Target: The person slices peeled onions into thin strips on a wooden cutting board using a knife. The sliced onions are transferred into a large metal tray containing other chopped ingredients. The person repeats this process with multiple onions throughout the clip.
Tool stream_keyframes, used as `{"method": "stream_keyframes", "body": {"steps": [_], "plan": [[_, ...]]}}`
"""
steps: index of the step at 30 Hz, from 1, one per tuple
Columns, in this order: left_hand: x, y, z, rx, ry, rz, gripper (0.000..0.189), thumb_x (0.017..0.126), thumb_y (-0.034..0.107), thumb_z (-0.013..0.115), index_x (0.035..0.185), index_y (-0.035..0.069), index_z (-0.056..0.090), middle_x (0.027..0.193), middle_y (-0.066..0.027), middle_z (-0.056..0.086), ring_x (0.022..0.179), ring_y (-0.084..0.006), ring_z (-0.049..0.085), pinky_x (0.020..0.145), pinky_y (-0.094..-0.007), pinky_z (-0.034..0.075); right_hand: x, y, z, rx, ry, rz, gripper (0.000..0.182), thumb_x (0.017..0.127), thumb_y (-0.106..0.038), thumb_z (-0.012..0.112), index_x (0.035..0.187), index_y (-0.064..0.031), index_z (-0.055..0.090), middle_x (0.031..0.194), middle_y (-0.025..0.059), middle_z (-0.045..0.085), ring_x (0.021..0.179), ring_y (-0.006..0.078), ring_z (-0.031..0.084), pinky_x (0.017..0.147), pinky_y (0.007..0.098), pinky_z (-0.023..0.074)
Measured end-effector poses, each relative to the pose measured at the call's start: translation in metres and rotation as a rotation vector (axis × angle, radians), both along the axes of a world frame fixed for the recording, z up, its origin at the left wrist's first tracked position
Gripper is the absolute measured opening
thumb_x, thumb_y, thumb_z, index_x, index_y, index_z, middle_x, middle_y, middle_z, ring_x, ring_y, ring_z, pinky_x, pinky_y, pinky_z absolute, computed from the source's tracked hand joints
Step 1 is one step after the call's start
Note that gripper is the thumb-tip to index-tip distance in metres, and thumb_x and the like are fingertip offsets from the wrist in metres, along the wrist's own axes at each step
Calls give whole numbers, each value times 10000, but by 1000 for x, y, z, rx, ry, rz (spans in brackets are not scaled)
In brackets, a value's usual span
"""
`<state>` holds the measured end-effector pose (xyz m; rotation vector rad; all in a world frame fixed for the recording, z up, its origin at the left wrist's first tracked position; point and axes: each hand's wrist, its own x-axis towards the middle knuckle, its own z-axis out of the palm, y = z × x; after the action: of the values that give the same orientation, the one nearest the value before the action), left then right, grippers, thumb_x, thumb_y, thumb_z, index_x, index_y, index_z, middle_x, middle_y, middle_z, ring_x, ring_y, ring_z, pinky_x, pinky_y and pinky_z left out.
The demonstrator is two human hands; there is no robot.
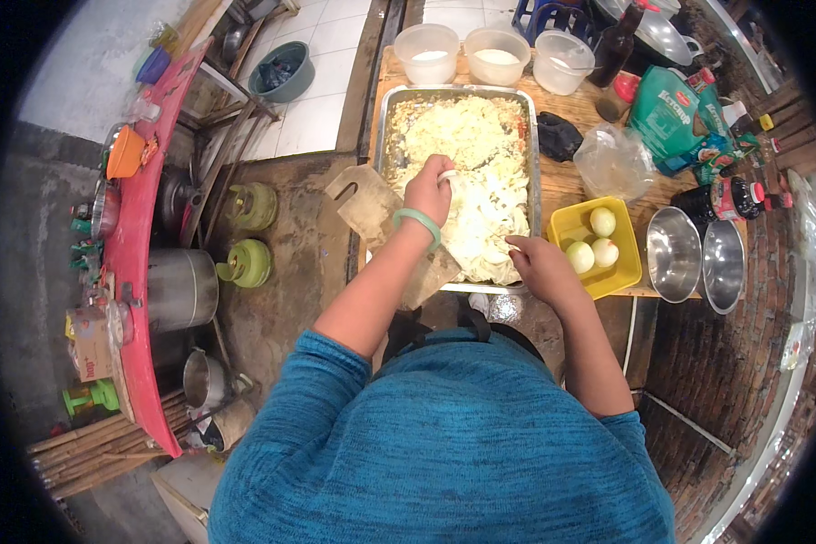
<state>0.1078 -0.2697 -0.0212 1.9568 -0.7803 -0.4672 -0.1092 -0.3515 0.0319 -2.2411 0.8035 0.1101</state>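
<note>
A rectangular metal tray (pixel 534 183) holds pale chopped food (pixel 462 129) at the back and larger white sliced pieces (pixel 486 238) in front. Over its middle, my left hand (pixel 430 194) pinches a small white piece (pixel 447 175); a green bangle circles the wrist. My right hand (pixel 542 267) is closed at the tray's front right edge, around a thin utensil that is mostly hidden by the fingers. Beneath my left forearm, a worn wooden cutting board (pixel 362 194) slants across the tray's left front corner. Three peeled onions (pixel 602 222) sit in a yellow plastic basin (pixel 631 265) beside my right hand.
Three translucent tubs (pixel 496 56) line the table's back. To the right are a black plastic bag (pixel 557 136), a clear bag (pixel 615 160), ketchup pouches (pixel 666 112), bottles and two steel bowls (pixel 673 255). Green gas cylinders (pixel 246 264) stand on the floor left, near a red shelf (pixel 132 272).
</note>
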Motion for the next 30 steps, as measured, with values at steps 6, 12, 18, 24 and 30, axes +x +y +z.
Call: {"method": "stream_keyframes", "body": {"steps": [6, 12, 18, 24, 30], "plan": [[7, 4, -4, -134, 363, 51, 215, 917, 48, 604, 1131, 61, 603, 956, -83, 682, 896, -160, 669, 696, -306, 528, 1, 6, -10, 4, -122, -59, 333, 908, -142, 578, 1228, -58, 619, 1016, 262, 633, 963, 405, 614, 857, 445, 489], [0, 20, 25, -196, 791, 166, 219, 951, 143, 596, 1143, 47, 640, 910, -48, 689, 734, -139, 663, 598, -235, 505, 1, 10, -41, -39, -323, -111, 396, 907, -84, 586, 1300, -35, 574, 892, 174, 635, 778, 268, 633, 725, 355, 506], [15, 83, 21, -55, 11, 160, 281, 861, 53, 588, 1105, 125, 706, 960, -101, 686, 778, -204, 656, 730, -303, 519, 6, 17, -27, 389, -221, -264, 381, 914, -87, 559, 1290, -29, 579, 961, 176, 640, 689, 204, 629, 658, 331, 511], [-3, 122, 0, 100, -535, 4, 279, 865, 62, 637, 1136, 100, 692, 1073, -77, 680, 906, -149, 654, 790, -280, 514, 8, 25, -53, 216, -344, -68, 403, 904, -78, 548, 1303, -21, 559, 982, 192, 645, 717, 234, 641, 700, 349, 522], [-19, 119, -3, 161, 95, 223, 340, 802, 108, 702, 1131, 72, 627, 1093, -145, 595, 1025, -303, 598, 881, -359, 494, 30, 39, -3, 760, -106, -199, 383, 971, -125, 497, 1342, -35, 509, 870, 183, 656, 651, 287, 631, 707, 385, 523]]}}
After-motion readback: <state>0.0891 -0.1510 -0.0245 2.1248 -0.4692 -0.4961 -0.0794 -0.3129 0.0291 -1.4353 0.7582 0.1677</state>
